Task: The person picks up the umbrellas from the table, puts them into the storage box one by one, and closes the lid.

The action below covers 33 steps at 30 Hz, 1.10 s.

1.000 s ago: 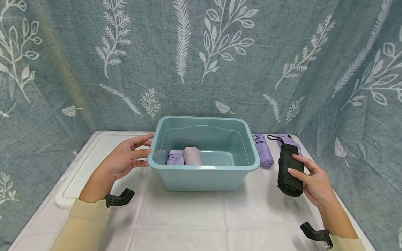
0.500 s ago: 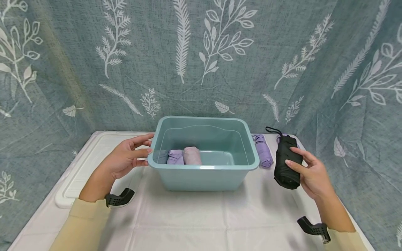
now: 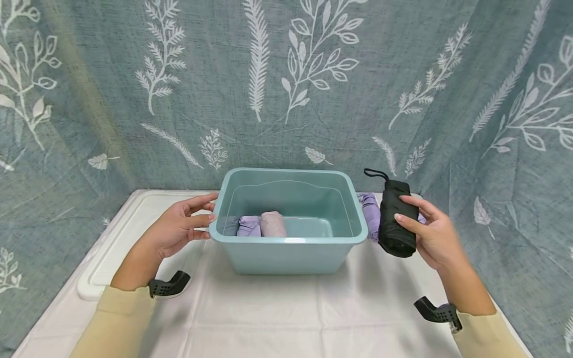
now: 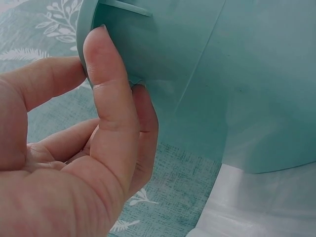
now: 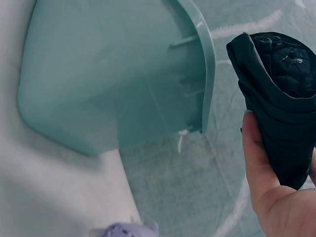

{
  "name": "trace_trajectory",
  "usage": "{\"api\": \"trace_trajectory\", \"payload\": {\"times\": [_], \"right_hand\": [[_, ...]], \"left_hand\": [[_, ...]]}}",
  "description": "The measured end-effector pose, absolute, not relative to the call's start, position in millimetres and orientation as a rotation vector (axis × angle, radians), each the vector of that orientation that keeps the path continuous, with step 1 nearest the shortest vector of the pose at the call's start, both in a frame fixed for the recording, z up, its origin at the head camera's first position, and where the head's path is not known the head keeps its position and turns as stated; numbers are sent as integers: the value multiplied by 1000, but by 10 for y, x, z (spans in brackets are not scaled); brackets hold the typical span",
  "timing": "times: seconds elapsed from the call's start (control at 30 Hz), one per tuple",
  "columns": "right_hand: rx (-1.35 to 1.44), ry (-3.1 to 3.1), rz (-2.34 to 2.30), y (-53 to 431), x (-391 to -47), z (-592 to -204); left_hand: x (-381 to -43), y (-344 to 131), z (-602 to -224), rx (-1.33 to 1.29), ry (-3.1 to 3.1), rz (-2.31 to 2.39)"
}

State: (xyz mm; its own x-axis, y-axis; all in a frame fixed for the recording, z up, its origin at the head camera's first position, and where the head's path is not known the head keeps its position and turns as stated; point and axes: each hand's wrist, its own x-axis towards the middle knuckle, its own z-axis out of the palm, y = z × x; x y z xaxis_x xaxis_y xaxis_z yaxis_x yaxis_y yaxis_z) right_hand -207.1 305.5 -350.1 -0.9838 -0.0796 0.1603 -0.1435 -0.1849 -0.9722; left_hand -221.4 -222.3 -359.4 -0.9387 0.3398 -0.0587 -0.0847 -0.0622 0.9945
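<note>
Gripping the black umbrella [image 3: 393, 203] in right hand [image 3: 431, 232], now nearer the bin [image 3: 286, 258] yet outside; touching its rim [image 3: 288, 240] with relaxed left hand [image 3: 174, 226].

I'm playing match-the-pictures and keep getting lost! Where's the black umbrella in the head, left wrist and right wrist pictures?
Head: the black umbrella is just right of the tub.
Left wrist: it isn't there.
Right wrist: by the right edge, from near the top to past the middle.
Landmark in all three: the tub, middle in head, upper right in left wrist, upper left in right wrist.
</note>
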Motion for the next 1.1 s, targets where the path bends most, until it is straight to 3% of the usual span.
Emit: {"api": "trace_trajectory", "payload": {"times": [1.1], "right_hand": [[204, -2127, 2516, 2322, -2470, -3013]], "left_hand": [[-2211, -2214, -3602, 274, 1918, 2092]]}}
